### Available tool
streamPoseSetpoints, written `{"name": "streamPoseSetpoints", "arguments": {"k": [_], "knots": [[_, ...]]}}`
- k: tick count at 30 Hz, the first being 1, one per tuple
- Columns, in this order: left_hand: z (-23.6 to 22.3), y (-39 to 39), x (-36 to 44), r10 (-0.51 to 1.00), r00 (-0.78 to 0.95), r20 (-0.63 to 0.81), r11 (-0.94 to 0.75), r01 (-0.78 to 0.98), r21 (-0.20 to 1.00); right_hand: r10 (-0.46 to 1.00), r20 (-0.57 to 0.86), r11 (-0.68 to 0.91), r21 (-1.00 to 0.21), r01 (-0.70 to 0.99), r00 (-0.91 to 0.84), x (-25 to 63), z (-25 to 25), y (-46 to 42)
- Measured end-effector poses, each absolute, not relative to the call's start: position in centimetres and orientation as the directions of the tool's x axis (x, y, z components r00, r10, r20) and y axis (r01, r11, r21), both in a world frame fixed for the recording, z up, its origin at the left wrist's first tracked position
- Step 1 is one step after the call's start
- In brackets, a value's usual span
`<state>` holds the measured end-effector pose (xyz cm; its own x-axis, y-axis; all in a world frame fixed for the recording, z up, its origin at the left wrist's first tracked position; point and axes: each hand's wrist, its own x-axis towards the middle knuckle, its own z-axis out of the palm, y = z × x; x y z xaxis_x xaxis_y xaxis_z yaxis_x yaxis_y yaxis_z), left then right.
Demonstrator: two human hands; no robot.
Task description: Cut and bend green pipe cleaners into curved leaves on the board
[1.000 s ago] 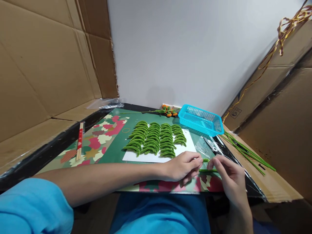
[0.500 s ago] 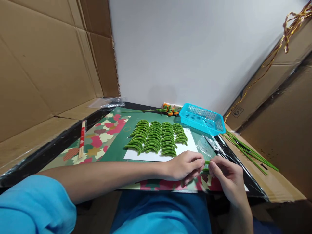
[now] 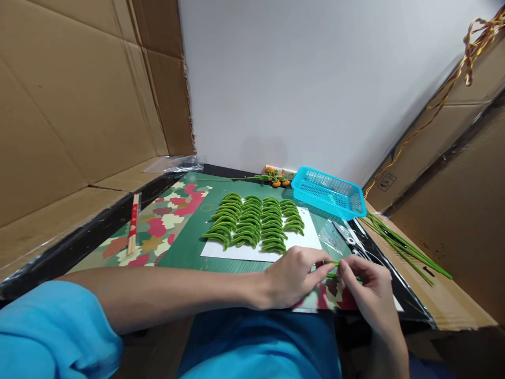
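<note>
Between my fingertips, near the table's front edge, is a green fuzzy pipe cleaner (image 3: 332,263). My left hand (image 3: 296,276) comes in from the left, thumb and fingers closed on one end of it. My right hand (image 3: 366,284) pinches the other end between thumb and forefinger. A second green strand (image 3: 331,275) shows just below; whether it belongs to the same piece I cannot tell. Beyond my hands, several curved green pipe-cleaner leaves (image 3: 249,223) lie in four columns on a white sheet (image 3: 221,252); the rightmost column is shorter.
A blue plastic basket (image 3: 329,195) stands at the back right, with orange flowers (image 3: 276,178) beside it. Scissors (image 3: 349,241) and a clear bag lie right of the sheet. Green stems (image 3: 410,247) rest on cardboard at right; wrapped chopsticks (image 3: 133,223) lie at left.
My left hand has turned slightly, its fingers now curled further under. Both hands stay together on the green piece. The leaves on the sheet have not moved.
</note>
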<state>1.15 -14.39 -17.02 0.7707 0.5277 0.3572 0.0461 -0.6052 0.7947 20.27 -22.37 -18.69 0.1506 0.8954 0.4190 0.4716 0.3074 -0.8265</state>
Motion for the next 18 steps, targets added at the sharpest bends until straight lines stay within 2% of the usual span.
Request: {"name": "streamPoseSetpoints", "arguments": {"k": [3, 7, 10, 13, 18], "knots": [[-16.6, -14.2, 1.0, 0.547, 0.784, 0.295, -0.501, 0.024, 0.865, 0.873, 0.461, 0.348, -0.816, 0.461, 0.158, 20.5, -18.9, -22.7], [-16.4, -14.0, 0.9, 0.576, 0.811, 0.103, -0.195, 0.014, 0.981, 0.827, 0.541, 0.439, -0.79, 0.428, 0.15, 20.9, -19.6, -22.8], [-16.8, -13.9, 1.1, 0.561, 0.827, 0.042, -0.028, -0.032, 0.999, 0.767, 0.628, 0.518, -0.726, 0.453, 0.129, 20.9, -20.0, -22.5], [-17.1, -13.7, 1.3, 0.533, 0.846, 0.03, 0.053, -0.069, 0.996, 0.701, 0.7, 0.568, -0.665, 0.485, 0.138, 20.9, -20.1, -22.3], [-16.9, -13.5, 1.2, 0.42, 0.906, 0.042, 0.109, -0.097, 0.989, 0.655, 0.74, 0.618, -0.639, 0.457, 0.149, 20.7, -19.8, -22.3]]}}
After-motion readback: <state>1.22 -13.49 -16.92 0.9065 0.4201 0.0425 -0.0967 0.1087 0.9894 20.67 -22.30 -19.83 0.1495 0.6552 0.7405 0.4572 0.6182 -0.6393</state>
